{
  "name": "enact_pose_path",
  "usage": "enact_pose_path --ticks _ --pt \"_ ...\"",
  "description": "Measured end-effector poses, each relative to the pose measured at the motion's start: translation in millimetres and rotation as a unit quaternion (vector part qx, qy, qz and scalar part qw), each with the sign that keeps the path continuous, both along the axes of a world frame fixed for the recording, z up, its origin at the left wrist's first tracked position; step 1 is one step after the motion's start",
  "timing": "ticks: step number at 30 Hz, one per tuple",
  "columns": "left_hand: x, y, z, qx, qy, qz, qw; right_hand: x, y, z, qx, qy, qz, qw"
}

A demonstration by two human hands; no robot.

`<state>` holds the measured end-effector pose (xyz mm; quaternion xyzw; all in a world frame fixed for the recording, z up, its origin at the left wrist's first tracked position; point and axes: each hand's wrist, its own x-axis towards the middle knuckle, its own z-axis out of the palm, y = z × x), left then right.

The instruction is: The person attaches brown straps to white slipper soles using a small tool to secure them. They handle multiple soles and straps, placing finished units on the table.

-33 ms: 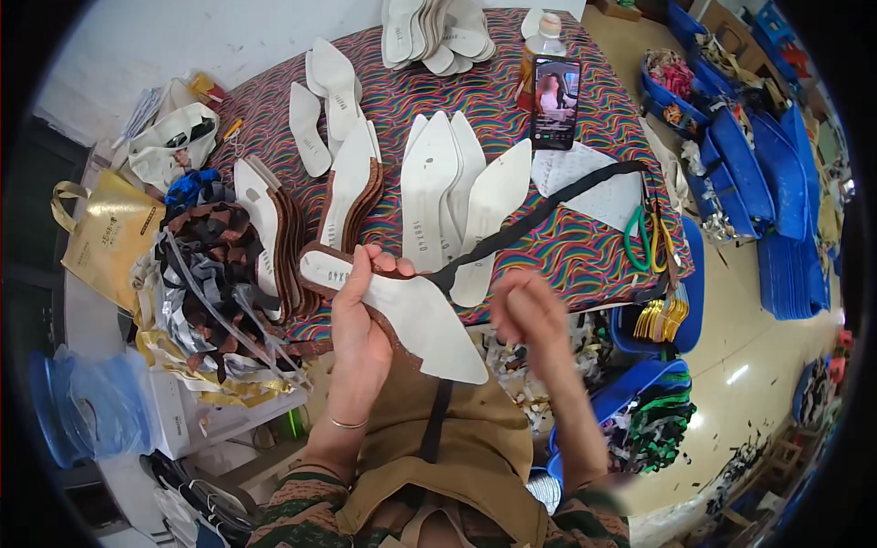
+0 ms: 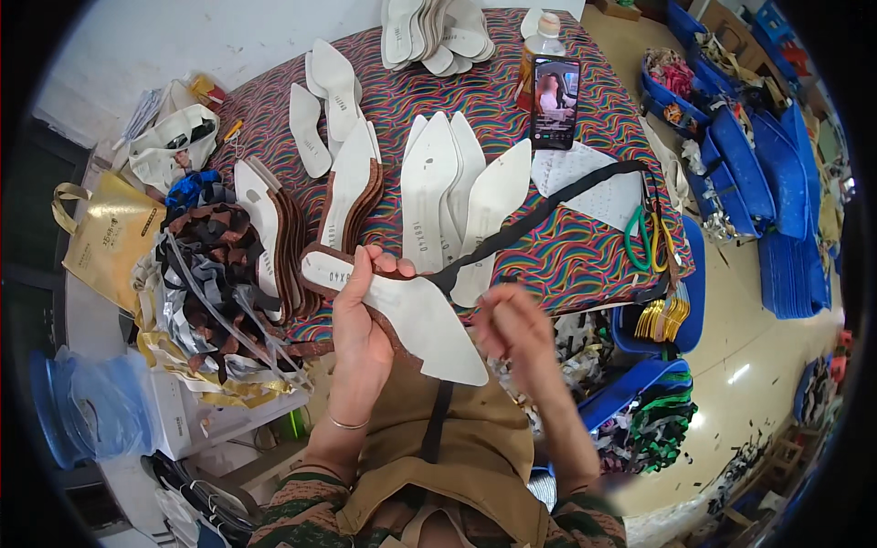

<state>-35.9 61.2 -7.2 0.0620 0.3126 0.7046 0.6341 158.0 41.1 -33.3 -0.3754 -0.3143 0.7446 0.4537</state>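
Observation:
My left hand (image 2: 359, 331) grips a white pointed shoe insole (image 2: 416, 315) with a brown rim, held flat over my lap at the table's near edge. A long black strap (image 2: 548, 205) runs from the insole's middle up and right across the table; another stretch of it hangs down over my brown apron (image 2: 437, 420). My right hand (image 2: 514, 327) is blurred, just right of the insole's pointed toe, fingers curled. Whether it pinches anything is unclear.
On the striped tablecloth (image 2: 585, 256) lie rows of white insoles (image 2: 429, 183), a stack at the far edge (image 2: 438, 32), a phone (image 2: 555, 100), a bottle (image 2: 539, 41), a white sheet (image 2: 594, 178) and green-handled scissors (image 2: 639, 239). Tangled straps (image 2: 210, 274) and a gold bag (image 2: 105, 233) are left; blue crates (image 2: 776, 173) right.

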Motion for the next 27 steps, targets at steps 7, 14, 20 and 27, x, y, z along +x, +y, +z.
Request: enact_pose_path --ticks 7,14,20,27 --pt "8 -9 1 0.011 -0.003 -0.019 1.0 -41 -20 -2 -0.075 0.15 -0.042 0.985" --pt "7 -13 3 0.023 0.006 -0.01 1.0 -37 -31 -20 -0.059 0.189 -0.027 0.98" --pt "14 -20 4 0.022 0.0 -0.023 0.999 -44 -21 0 -0.038 0.181 -0.057 0.981" --pt "16 -23 8 0.045 -0.003 -0.033 0.998 -43 -29 -9 -0.009 0.148 -0.125 0.981"
